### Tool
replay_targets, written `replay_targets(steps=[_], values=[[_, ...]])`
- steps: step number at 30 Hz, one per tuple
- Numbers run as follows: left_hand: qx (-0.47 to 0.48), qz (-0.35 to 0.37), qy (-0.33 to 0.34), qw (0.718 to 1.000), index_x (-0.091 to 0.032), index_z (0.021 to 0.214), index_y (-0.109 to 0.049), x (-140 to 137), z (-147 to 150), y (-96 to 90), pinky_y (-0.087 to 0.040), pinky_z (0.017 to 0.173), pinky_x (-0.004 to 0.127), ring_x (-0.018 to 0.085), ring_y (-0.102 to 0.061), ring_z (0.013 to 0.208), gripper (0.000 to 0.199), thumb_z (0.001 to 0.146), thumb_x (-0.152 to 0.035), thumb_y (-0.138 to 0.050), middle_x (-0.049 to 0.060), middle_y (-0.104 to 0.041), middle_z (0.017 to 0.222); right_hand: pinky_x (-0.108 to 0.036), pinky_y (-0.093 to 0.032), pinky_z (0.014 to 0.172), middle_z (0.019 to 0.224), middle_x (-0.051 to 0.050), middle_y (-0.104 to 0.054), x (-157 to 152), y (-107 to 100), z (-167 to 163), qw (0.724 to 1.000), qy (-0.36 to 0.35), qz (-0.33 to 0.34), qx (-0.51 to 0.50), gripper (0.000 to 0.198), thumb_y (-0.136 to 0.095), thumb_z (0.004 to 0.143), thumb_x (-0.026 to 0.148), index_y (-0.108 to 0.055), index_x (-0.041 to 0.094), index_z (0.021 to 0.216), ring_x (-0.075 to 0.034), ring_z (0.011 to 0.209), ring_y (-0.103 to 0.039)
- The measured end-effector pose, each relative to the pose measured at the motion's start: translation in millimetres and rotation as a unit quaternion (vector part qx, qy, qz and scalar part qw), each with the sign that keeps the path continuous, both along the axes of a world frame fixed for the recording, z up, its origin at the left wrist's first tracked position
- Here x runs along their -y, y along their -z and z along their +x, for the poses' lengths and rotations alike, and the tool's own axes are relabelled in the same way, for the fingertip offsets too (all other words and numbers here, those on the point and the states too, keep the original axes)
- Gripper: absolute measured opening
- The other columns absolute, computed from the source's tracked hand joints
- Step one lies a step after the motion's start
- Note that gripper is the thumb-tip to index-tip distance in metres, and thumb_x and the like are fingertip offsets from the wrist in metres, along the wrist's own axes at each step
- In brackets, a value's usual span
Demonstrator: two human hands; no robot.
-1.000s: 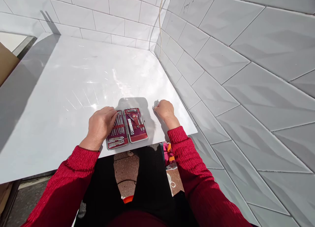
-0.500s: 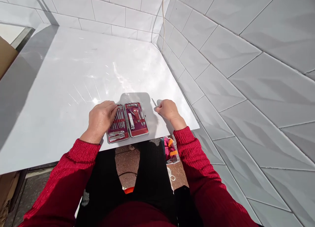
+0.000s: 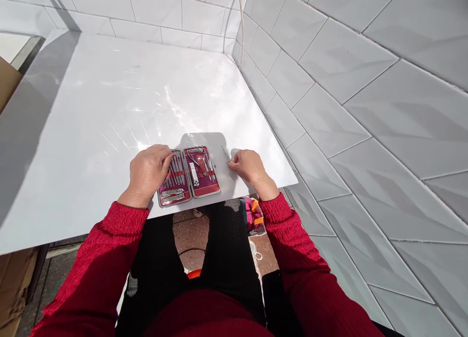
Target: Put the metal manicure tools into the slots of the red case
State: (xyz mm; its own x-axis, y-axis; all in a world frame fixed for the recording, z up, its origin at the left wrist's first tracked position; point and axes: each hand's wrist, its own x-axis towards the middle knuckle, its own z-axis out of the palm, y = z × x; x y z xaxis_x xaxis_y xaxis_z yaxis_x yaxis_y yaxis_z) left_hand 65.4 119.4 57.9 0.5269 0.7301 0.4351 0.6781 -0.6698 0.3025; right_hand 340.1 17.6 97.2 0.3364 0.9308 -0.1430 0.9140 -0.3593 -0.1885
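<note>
A manicure case (image 3: 205,192) lies unfolded near the front edge of the white table (image 3: 109,98). Its left half holds several slim metal tools and nail clippers (image 3: 171,196); in the right half are another nail clipper (image 3: 193,174), a nipper and thin tools. My left hand (image 3: 148,173) is closed at the upper left rim of the case, covering that corner; whether it grips the rim is hidden. Right of the case, my right hand (image 3: 249,167) pinches a slim pointed metal tool (image 3: 224,152), which looks like small nail scissors, with its tip pointing away from me.
Grey tiled wall (image 3: 329,108) rises close along the table's right side, and white tiles stand behind. A cable (image 3: 242,20) hangs in the corner. Below the table edge is a clear container (image 3: 255,217) with pink and orange things. Cardboard (image 3: 9,83) shows at far left.
The metal tool in my right hand has turned, now showing a thinner profile. My left hand stays at the case's rim. The whole view has shifted slightly.
</note>
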Motion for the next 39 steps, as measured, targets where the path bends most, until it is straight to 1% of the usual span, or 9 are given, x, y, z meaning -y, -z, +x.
replay_targets(steps=[4, 8, 10, 13, 18, 26, 31, 35, 39], values=[[-0.003, -0.002, 0.006, 1.000, -0.023, 0.093, -0.075, 1, 1, -1.1, -0.050, 0.071, 0.036, 0.025, -0.072, 0.099, 0.033, 0.106, -0.029, -0.045, 0.005, -0.079, 0.105, -0.028, -0.035, 0.064, 0.071, -0.002, -0.068, 24, -8, -13, 0.997, 0.001, 0.023, -0.076, 0.016, -0.062, 0.086, 0.018, -0.071, 0.017, 0.073, -0.014, 0.067, -0.057], [-0.002, -0.002, 0.004, 1.000, -0.022, 0.093, -0.076, 3, 1, -2.8, -0.049, 0.069, 0.036, 0.025, -0.071, 0.096, 0.034, 0.106, -0.028, -0.045, 0.006, -0.079, 0.103, -0.028, -0.032, 0.061, 0.063, 0.001, -0.063, 48, -16, -38, 0.992, -0.035, -0.028, -0.116, 0.017, -0.062, 0.084, 0.016, -0.067, 0.018, 0.069, -0.012, 0.061, -0.053], [0.000, 0.003, 0.001, 1.000, -0.021, 0.094, -0.076, 4, 1, -2.5, -0.047, 0.066, 0.035, 0.024, -0.071, 0.094, 0.034, 0.107, -0.029, -0.045, 0.006, -0.079, 0.101, -0.029, -0.030, 0.061, 0.063, 0.000, -0.063, 56, -18, -51, 0.991, -0.058, -0.061, -0.101, 0.017, -0.062, 0.084, 0.016, -0.067, 0.018, 0.069, -0.012, 0.061, -0.053], [0.011, 0.016, -0.004, 1.000, -0.021, 0.096, -0.077, 3, 0, 0.3, -0.044, 0.065, 0.034, 0.024, -0.071, 0.092, 0.032, 0.106, -0.028, -0.047, 0.006, -0.079, 0.102, -0.031, -0.026, 0.062, 0.067, -0.002, -0.066, 61, -18, -65, 0.992, -0.089, -0.082, -0.036, 0.017, -0.060, 0.086, 0.018, -0.070, 0.018, 0.073, -0.015, 0.066, -0.055], [0.031, 0.024, -0.011, 0.999, -0.021, 0.093, -0.077, 2, -1, 5.8, -0.043, 0.066, 0.034, 0.023, -0.070, 0.091, 0.031, 0.105, -0.028, -0.050, 0.006, -0.079, 0.101, -0.033, -0.025, 0.062, 0.081, -0.008, -0.074, 58, -22, -79, 0.986, -0.115, -0.108, 0.044, 0.023, -0.056, 0.091, 0.020, -0.077, 0.017, 0.084, -0.018, 0.075, -0.062], [0.023, 0.014, -0.011, 1.000, -0.020, 0.089, -0.075, 2, 0, 3.9, -0.039, 0.065, 0.033, 0.022, -0.068, 0.089, 0.031, 0.105, -0.027, -0.049, 0.007, -0.077, 0.096, -0.031, -0.032, 0.064, 0.092, -0.014, -0.079, 50, -32, -89, 0.978, -0.141, -0.129, 0.082, 0.027, -0.056, 0.092, 0.018, -0.082, 0.013, 0.099, -0.022, 0.085, -0.070], [0.019, 0.016, -0.010, 1.000, -0.020, 0.089, -0.074, 1, 1, 2.9, -0.041, 0.069, 0.033, 0.022, -0.067, 0.091, 0.031, 0.104, -0.027, -0.048, 0.007, -0.075, 0.094, -0.031, -0.035, 0.065, 0.092, -0.015, -0.079, 49, -31, -89, 0.981, -0.147, -0.105, 0.069, 0.025, -0.058, 0.093, 0.017, -0.082, 0.012, 0.099, -0.024, 0.088, -0.071], [0.020, 0.013, -0.011, 1.000, -0.021, 0.084, -0.072, 1, 3, 1.4, -0.040, 0.067, 0.033, 0.021, -0.065, 0.089, 0.033, 0.104, -0.028, -0.046, 0.006, -0.073, 0.090, -0.031, -0.036, 0.066, 0.092, -0.015, -0.079, 45, -26, -87, 0.987, -0.133, -0.069, 0.050, 0.024, -0.059, 0.094, 0.019, -0.082, 0.012, 0.100, -0.025, 0.091, -0.072], [0.025, -0.004, -0.014, 1.000, -0.022, 0.087, -0.071, 2, 3, -0.6, -0.039, 0.067, 0.033, 0.023, -0.065, 0.090, 0.030, 0.104, -0.029, -0.048, 0.006, -0.074, 0.091, -0.031, -0.039, 0.069, 0.095, -0.016, -0.080, 37, -22, -90, 0.991, -0.122, -0.051, 0.028, 0.023, -0.063, 0.095, 0.023, -0.080, 0.011, 0.104, -0.025, 0.093, -0.073]])
